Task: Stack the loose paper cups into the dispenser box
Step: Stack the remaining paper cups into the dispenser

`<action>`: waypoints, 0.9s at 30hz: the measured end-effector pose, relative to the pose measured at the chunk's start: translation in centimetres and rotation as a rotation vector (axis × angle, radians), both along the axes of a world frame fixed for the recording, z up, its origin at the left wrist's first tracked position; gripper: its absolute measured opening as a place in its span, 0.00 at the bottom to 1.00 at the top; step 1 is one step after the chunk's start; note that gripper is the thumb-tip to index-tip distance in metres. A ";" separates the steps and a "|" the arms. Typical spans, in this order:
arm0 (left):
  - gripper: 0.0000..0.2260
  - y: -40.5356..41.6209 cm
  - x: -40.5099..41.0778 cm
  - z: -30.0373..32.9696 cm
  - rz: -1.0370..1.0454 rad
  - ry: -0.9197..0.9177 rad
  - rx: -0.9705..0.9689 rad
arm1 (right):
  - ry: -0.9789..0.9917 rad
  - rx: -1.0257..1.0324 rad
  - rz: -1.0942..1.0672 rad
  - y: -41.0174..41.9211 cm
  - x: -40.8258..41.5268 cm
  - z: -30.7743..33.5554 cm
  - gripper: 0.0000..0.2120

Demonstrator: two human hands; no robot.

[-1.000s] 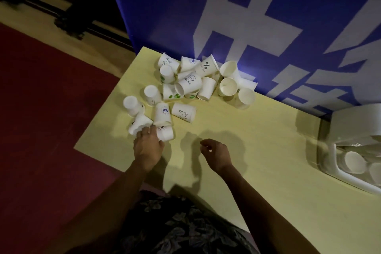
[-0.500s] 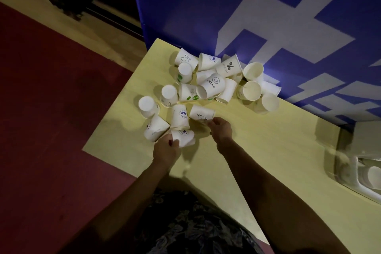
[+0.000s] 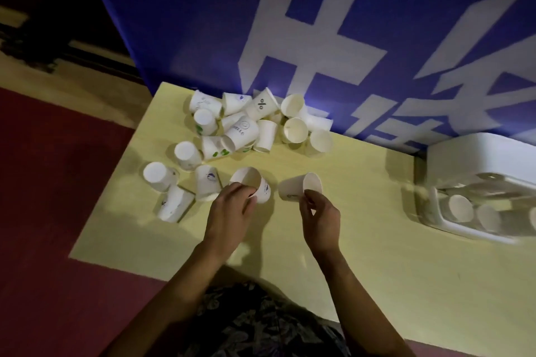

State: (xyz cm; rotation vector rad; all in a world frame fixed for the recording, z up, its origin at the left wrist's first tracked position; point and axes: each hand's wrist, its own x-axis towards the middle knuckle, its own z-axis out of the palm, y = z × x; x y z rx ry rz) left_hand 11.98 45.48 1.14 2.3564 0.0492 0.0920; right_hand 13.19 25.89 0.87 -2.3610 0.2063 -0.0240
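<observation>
Several loose white paper cups (image 3: 246,127) lie in a heap at the far left of the yellow table (image 3: 362,255). My left hand (image 3: 229,211) pinches the rim of one cup (image 3: 253,184), its mouth turned up toward me. My right hand (image 3: 320,216) pinches another cup (image 3: 300,187) by its rim, with the cup lying on its side and its mouth to the right. The two held cups are apart. The white dispenser box (image 3: 475,182) stands at the right edge, with cup stacks (image 3: 461,209) lying inside it.
A blue banner (image 3: 319,23) with large white characters stands right behind the table. More loose cups (image 3: 174,203) lie by the table's left edge. Red floor (image 3: 43,182) lies to the left. Bare tabletop stretches between my hands and the dispenser.
Each hand has picked up a cup from the near group and drawn it toward the table's middle. The view has shifted right, showing more of the dispenser box.
</observation>
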 end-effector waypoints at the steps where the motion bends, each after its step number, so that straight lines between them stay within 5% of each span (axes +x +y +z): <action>1: 0.05 -1.2 0.4 0.4 -0.033 -0.014 -0.008 | -0.031 -0.037 0.000 -1.3 -0.3 0.5 0.05; 6: 0.06 -8.3 2.2 2.4 -0.152 -0.074 0.015 | -0.135 -0.209 0.000 -7.7 -0.9 2.5 0.05; 27: 0.10 -44.5 4.1 5.5 -0.334 -0.045 0.120 | -0.154 -0.309 -0.130 -43.0 -1.8 3.6 0.05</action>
